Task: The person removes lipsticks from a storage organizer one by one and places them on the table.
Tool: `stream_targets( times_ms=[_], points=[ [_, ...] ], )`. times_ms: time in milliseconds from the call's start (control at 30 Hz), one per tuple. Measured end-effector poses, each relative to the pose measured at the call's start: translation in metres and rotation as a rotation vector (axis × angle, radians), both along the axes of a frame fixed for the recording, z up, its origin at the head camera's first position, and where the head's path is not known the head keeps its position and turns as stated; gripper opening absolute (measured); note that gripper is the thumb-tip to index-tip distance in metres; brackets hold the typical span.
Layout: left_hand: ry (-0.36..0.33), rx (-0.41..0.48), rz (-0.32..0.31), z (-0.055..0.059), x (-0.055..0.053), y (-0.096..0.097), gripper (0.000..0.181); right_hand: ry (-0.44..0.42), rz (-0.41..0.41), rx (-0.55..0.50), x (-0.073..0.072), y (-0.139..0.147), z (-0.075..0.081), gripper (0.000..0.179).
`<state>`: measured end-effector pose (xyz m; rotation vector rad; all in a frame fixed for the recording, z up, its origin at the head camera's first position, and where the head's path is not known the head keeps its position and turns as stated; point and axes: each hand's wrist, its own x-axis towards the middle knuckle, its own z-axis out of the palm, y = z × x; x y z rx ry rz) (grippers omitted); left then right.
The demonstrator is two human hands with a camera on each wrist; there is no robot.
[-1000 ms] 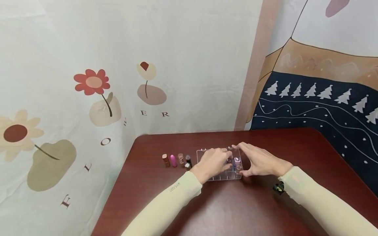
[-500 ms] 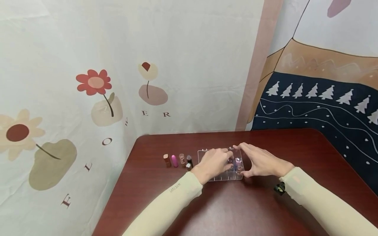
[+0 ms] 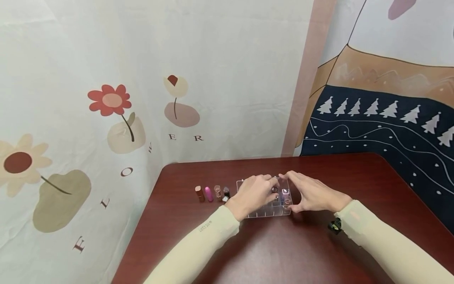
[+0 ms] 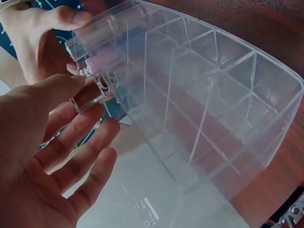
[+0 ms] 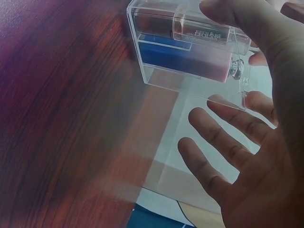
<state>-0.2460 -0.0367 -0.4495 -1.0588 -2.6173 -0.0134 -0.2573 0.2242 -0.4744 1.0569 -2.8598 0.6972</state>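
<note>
The compartment box [image 4: 216,99], made of clear plastic and divided into cells, is set on the dark red table [image 3: 283,248], to the right of a short group of cosmetic tubes. A small brown, clear-ended tube [image 4: 87,97] is pinched between thumb and index finger of the left hand [image 3: 252,196] at the open top of the box; how far it is sunk into a cell cannot be told. The other three fingers of that grip are held loosely apart. The right end of the box is clasped by the right hand [image 3: 315,193], its grip spread from the near wall to the far wall. In that end a blue-and-pink tube [image 5: 185,59] is lodged beside a clear-capped dark tube [image 5: 199,27], the latter on the near side. Left of the box, a brown tube [image 3: 200,194], a pink tube [image 3: 209,194], a transparent-topped tube [image 3: 218,192] and a black tube [image 3: 226,191] are lined up, with a silver-topped tube [image 3: 225,199] placed just in front of the last.
</note>
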Motion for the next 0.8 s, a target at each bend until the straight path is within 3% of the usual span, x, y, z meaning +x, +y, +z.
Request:
stream_targets(
  times_ms=[500,800],
  points=[
    [0.024,0.121,-0.043,0.005,0.006,-0.01,0.025,-0.003,-0.007,-0.011,0.0,-0.001,-0.002,0.089],
    [0.083,0.215,-0.061,0.005,0.012,-0.017,0.023,-0.012,-0.011,-0.026,0.001,0.001,-0.002,0.091]
  ],
)
